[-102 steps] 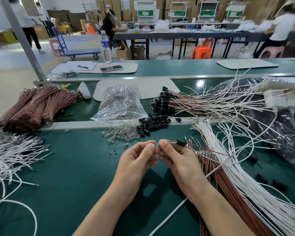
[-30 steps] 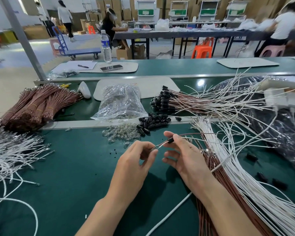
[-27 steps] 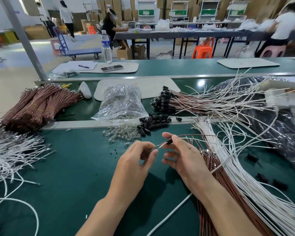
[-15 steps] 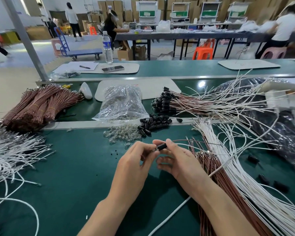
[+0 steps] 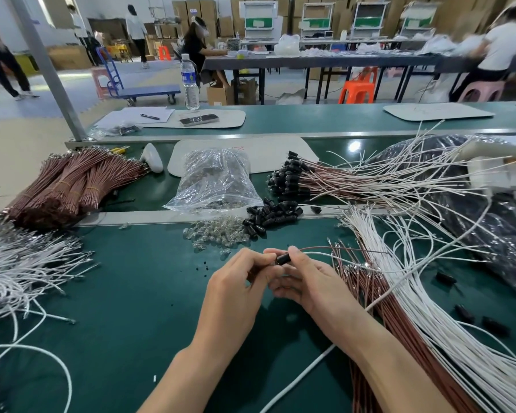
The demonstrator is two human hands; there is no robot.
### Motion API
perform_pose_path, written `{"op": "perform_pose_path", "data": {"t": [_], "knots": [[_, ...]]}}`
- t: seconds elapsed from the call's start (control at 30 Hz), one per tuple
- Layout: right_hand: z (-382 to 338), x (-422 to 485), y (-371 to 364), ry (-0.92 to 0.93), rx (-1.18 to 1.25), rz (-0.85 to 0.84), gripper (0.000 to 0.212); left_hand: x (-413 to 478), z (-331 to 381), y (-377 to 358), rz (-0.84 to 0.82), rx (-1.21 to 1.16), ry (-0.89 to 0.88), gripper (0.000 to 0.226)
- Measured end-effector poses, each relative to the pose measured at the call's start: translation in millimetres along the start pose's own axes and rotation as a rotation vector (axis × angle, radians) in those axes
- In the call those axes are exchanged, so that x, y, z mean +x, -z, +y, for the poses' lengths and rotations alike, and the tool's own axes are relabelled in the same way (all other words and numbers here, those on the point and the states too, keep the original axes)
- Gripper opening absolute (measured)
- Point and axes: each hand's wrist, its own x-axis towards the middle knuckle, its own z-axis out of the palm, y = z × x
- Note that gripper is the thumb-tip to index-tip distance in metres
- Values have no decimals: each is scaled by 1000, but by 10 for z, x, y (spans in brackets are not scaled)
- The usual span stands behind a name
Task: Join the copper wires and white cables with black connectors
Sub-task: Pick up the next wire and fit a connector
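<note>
Head camera view of a wire-assembly bench [image 5: 131,308], where a person's two hands meet near its middle, a little back from the near edge. The right hand [image 5: 307,284] pinches a black connector [image 5: 283,259] between thumb and forefinger. The left hand [image 5: 239,284], fingers curled, pinches at the connector's left end with its fingertips closed tight. One copper wire [image 5: 343,248] and one white cable [image 5: 331,255] run out of the connector's right end toward the right edge of the bench, where loose copper wires [image 5: 379,299] and white cables [image 5: 429,311] lie fanned side by side. The wire tips inside the connector are hidden, so how deep they sit cannot be told.

The step in hand appears to be seating this pair in its connector. The next move likely calls for a firm push or tug to confirm the joint, then a reach to the far side, where finished pairs [image 5: 292,180] lie stacked with their black caps together. After that comes a fresh connector from the loose heap [image 5: 268,217] at the bench's middle rail, beside small clear bulbs [image 5: 218,234], and another wire and cable from the right-hand piles. With so many unjoined, the job looks far from over.
</note>
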Motion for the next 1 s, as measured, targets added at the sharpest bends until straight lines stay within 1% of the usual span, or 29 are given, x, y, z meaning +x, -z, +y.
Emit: {"op": "perform_pose_path", "data": {"t": [0.1,0.2,0.3,0.37,0.43,0.53,0.63,0.77,1.0], "knots": [[-2,-9,16,18,43,-3,38,14,-12,4,-11,-8,19,23],[-7,13,22,82,103,116,27,32,-20,15,2,-5,16,15],[-2,21,21,128,137,200,18,34,-2,15,-37,-25,56,17],[19,24,23,155,94,244,17,26,16,9,-74,-18,85,20],[47,27,23,189,-13,284,17,20,26,7,-108,31,111,28],[65,29,9,189,-105,251,13,15,44,8,-155,123,98,32],[46,11,-1,169,-107,185,11,31,50,17,-160,110,117,24],[50,13,-12,193,-127,204,13,31,43,24,-145,66,160,19],[45,8,-9,209,-175,252,17,20,41,38,-194,12,169,23]]}}
